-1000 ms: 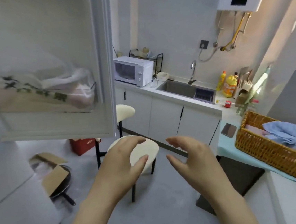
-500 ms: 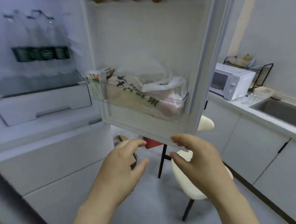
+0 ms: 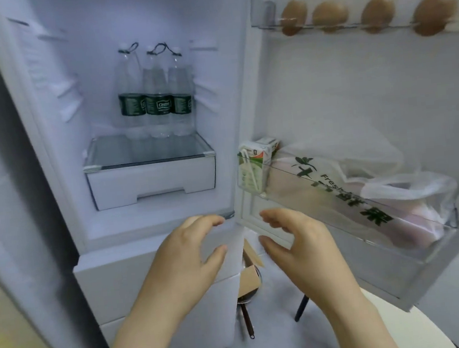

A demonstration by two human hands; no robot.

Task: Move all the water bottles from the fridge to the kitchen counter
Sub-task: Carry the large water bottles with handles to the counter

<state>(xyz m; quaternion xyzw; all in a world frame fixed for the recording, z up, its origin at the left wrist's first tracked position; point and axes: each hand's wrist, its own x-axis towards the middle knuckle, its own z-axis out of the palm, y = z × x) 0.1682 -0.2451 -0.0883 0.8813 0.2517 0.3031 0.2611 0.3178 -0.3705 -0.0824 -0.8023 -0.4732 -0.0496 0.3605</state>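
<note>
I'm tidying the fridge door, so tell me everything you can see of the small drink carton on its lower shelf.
The drink carton is a small white and green box, seemingly card, with a white straw fixed slantwise on its front. It stands upright behind the clear wall of the lower door shelf, at its hinge end, beside a printed plastic bag. Its print is unreadable.

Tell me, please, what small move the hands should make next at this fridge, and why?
I would probably reach the right hand up and forward to the three water bottles on the glass shelf: it and the left hand hold nothing, below that shelf, and the fridge door is open.
</note>
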